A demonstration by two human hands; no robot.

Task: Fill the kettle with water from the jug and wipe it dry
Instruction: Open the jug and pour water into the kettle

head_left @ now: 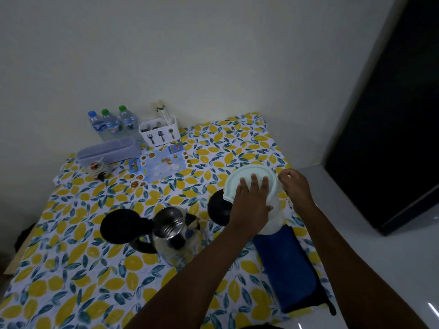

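Note:
A glass kettle (173,236) with a steel neck stands mid-table, its black lid (121,225) swung open to the left. To its right is a clear plastic jug (273,222) with a pale green lid (240,180). My left hand (251,203) lies over the near part of that lid, fingers spread on top and thumb down at the jug's side. My right hand (294,184) is closed at the jug's upper right edge; what it grips there is hidden. A folded dark blue cloth (287,267) lies on the table just in front of the jug.
A black round disc (217,207) sits between kettle and jug. At the back by the wall are three water bottles (111,124), a white cutlery holder (159,132), a lilac tray (109,149) and a small jar (97,168). The table's right edge (306,203) is close to the jug.

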